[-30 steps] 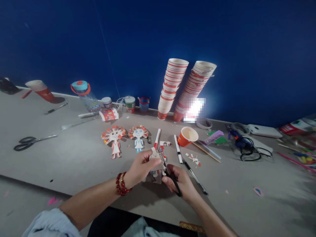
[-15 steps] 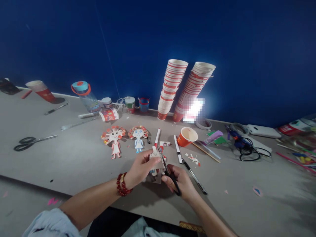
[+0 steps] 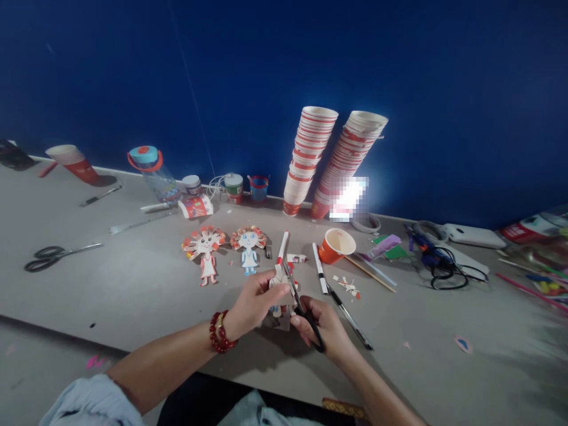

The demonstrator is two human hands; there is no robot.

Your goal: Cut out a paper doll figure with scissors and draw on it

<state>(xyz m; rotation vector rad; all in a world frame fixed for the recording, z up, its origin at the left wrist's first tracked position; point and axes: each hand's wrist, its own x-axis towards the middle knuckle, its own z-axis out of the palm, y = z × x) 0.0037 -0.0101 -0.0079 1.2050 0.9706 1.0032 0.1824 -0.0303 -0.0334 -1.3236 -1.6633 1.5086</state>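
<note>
My left hand (image 3: 255, 299) pinches a small paper cutout (image 3: 278, 307) with blue marks near its lower end. A pair of black-handled scissors (image 3: 316, 331) is gripped in my right hand (image 3: 326, 322), its blades slanting up along the cutout's right edge. Left of my hands lie two finished-looking paper dolls with fringed hair, one red-trimmed doll (image 3: 207, 254) and one blue-trimmed doll (image 3: 249, 251). A red-and-white marker (image 3: 283, 247) lies just beyond my fingers. Part of the cutout is hidden by my left thumb and fingers.
Two tall stacks of paper cups (image 3: 308, 163) stand against the blue wall. An orange paper cup (image 3: 336, 247), a white marker (image 3: 319, 269), a pen (image 3: 349, 316) and paper scraps (image 3: 348, 287) lie to the right. Other scissors (image 3: 48, 258) rest at left, near a water bottle (image 3: 155, 174).
Both hands stay in nearly the same place. The scissor blades and the paper have shifted only very slightly.
</note>
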